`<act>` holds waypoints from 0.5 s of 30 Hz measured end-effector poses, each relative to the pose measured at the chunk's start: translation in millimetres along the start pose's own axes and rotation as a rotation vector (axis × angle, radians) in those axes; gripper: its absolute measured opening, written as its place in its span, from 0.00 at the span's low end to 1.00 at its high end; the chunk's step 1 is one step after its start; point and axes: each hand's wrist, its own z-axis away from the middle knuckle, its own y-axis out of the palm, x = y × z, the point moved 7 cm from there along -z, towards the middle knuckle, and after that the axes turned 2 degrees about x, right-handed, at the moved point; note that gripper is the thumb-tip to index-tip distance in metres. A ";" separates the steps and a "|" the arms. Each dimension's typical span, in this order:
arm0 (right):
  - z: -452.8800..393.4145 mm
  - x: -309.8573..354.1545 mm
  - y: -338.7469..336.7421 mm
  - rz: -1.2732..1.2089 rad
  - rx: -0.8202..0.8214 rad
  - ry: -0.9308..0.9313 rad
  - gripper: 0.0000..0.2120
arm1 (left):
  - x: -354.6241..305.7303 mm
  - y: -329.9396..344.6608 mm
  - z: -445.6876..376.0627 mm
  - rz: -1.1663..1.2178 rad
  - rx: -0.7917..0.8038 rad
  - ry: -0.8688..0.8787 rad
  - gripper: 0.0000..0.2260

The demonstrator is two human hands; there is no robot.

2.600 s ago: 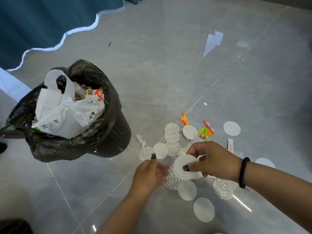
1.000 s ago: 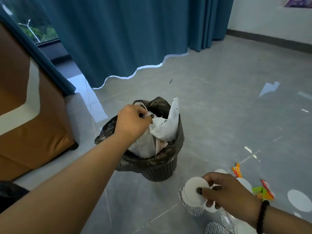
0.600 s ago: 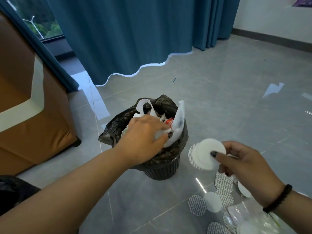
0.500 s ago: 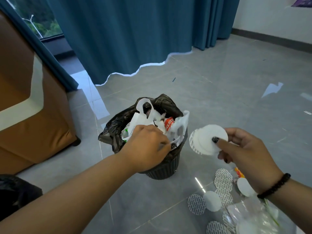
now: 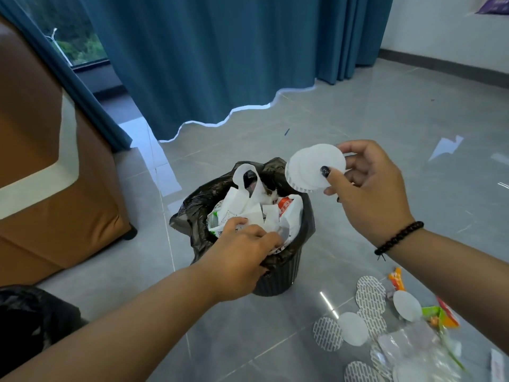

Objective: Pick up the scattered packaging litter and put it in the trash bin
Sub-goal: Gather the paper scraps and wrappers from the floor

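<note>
1. Nearest the camera, round white and grey-patterned foil seal discs (image 5: 370, 297) lay scattered on the glossy grey tiled floor (image 5: 385, 111) at lower right, some overlapping, beside a crumpled clear plastic wrapper (image 5: 413, 346) and small orange and green snack wrappers (image 5: 438, 317).
2. The left hand (image 5: 242, 260) reached in from the lower left, its fingers curled down onto the white plastic bags (image 5: 248, 205) at the near rim of the bin; whether it actually gripped anything could not be told.
3. The small dark ribbed trash bin (image 5: 278, 279), lined with a black plastic bag (image 5: 187, 219), stood on the floor and was stuffed to the top with white bags and a red-printed packet (image 5: 285, 205).
4. The right hand (image 5: 369, 188), with a black beaded bracelet (image 5: 398, 238) at the wrist, pinched a small stack of white round discs (image 5: 315, 168) between thumb and fingers, held in the air just above the far right edge of the bin.
5. To the left stood a brown upholstered sofa (image 5: 55, 188) with a white trim.
6. Farthest back hung a long blue curtain (image 5: 220, 56), its hem meeting the floor.
</note>
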 end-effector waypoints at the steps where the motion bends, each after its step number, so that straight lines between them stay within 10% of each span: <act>1: -1.4 -2.8 4.2 0.037 0.028 -0.005 0.12 | 3.0 -0.5 2.9 0.017 0.019 0.015 0.21; 15: 26.4 -37.0 39.5 0.469 0.312 -0.158 0.14 | 41.4 1.9 36.3 -0.224 -0.282 0.028 0.15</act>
